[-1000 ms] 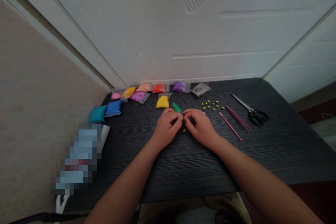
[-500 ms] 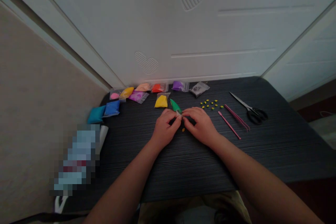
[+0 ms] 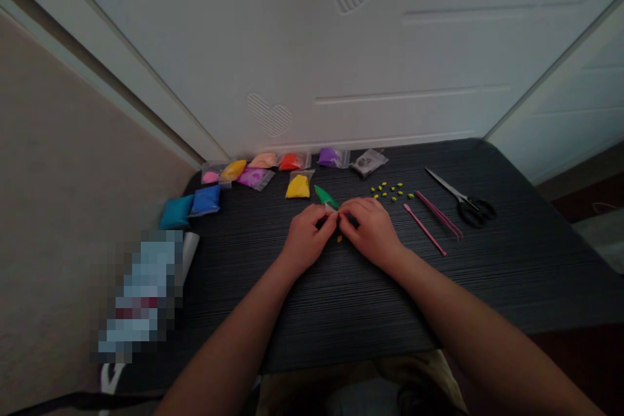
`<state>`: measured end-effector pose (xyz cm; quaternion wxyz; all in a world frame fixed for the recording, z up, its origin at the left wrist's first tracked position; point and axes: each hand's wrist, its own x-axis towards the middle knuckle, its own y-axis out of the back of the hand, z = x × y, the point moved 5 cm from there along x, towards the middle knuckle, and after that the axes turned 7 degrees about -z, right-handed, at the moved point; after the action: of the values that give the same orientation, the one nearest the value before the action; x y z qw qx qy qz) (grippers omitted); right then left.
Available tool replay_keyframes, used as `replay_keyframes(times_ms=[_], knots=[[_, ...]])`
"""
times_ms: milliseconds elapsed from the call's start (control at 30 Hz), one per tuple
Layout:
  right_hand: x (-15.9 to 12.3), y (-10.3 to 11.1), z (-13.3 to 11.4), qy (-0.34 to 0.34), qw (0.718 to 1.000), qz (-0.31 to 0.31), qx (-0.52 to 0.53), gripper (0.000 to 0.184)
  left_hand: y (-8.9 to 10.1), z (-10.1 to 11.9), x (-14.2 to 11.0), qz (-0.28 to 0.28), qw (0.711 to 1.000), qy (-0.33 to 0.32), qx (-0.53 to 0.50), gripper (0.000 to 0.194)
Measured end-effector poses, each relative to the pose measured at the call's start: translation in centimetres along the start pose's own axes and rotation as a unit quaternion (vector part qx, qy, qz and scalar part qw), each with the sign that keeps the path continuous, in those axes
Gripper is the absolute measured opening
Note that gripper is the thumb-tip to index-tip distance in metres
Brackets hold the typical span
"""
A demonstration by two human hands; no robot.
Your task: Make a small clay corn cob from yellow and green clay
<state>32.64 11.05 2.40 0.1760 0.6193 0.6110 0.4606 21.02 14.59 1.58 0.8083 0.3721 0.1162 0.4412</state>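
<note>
A green packet [image 3: 325,196] is pinched at its near end by the left hand [image 3: 311,235] and, seemingly, the right hand [image 3: 369,229], toward the worktop's [image 3: 351,312] far edge, probably for steadiness.

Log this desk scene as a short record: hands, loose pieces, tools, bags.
Left hand: fingers bent beside small green plastic packet; grip unclear
Right hand: close beside left; anything pinched is hidden
Loose pieces: tiny orange oval piece near hands; small green-and-yellow pieces, right
Tools, right: thin pink stick, pink tweezers, black-handled metal scissors
Behind: yellow-filled clear plastic bag, other coloured bags
</note>
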Motion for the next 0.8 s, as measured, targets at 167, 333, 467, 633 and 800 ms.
replay_keyframes(times_ms=[167, 333, 467, 633, 800], knots=[[-0.1, 0.0, 0.4, -0.049, 0.998, -0.015, 0.040, 0.007, 0.1, 0.0, 0.0, -0.020, 0.999, -0.006, -0.050, 0.022], [-0.2, 0.1, 0.4, -0.073, 0.992, -0.030, 0.097, 0.008, 0.1, 0.2, 0.0, -0.044, 0.994, -0.001, -0.097, 0.021], [-0.1, 0.3, 0.4, -0.073, 0.984, -0.039, 0.158, 0.008, 0.2, 0.2, -0.1, -0.054, 0.991, 0.006, -0.119, 0.023], [-0.3, 0.1, 1.0, -0.101, 0.954, -0.089, 0.270, 0.007, 0.2, 0.3, -0.1, -0.087, 0.981, 0.015, -0.174, 0.023], [-0.7, -0.2, 1.2, -0.122, 0.916, -0.132, 0.358, 0.010, 0.1, 0.4, -0.3, -0.111, 0.970, 0.013, -0.217, 0.022]])
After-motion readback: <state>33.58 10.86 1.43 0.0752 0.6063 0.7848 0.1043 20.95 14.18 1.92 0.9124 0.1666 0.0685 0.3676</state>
